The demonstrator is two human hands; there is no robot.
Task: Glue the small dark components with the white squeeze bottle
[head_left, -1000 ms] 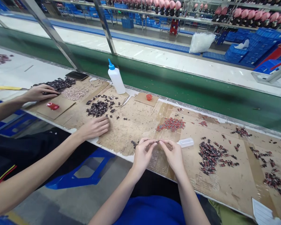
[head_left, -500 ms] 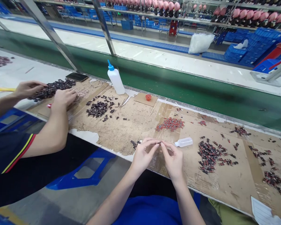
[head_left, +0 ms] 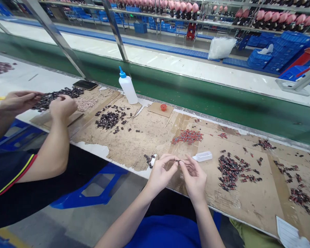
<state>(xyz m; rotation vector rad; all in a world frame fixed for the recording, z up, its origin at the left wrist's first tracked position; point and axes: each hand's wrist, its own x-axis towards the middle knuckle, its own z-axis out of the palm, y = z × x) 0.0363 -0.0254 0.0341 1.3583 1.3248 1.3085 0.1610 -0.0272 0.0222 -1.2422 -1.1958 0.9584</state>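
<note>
My left hand (head_left: 160, 175) and my right hand (head_left: 195, 178) meet fingertip to fingertip over the table's front part. Pinched between them is a small dark part (head_left: 179, 161), too small to make out in detail. Just beyond my right hand a small clear squeeze bottle (head_left: 203, 156) lies on its side. A pile of red and black small parts (head_left: 188, 137) lies beyond my hands. To the right spreads a larger heap of black and red parts (head_left: 230, 172). Some black pieces (head_left: 150, 159) lie close by my left hand.
A white bottle with a blue nozzle (head_left: 128, 89) stands near the back edge. Left of it are a heap of black parts (head_left: 107, 120) and a phone (head_left: 85, 84). A red cap (head_left: 163, 107) sits on cardboard. A co-worker's hands (head_left: 63, 109) handle parts at the left.
My right hand has turned slightly and shifted a little right, its fingers spreading more; the small part stays at my fingertips. The co-worker's hands have moved left and closer to their body.
</note>
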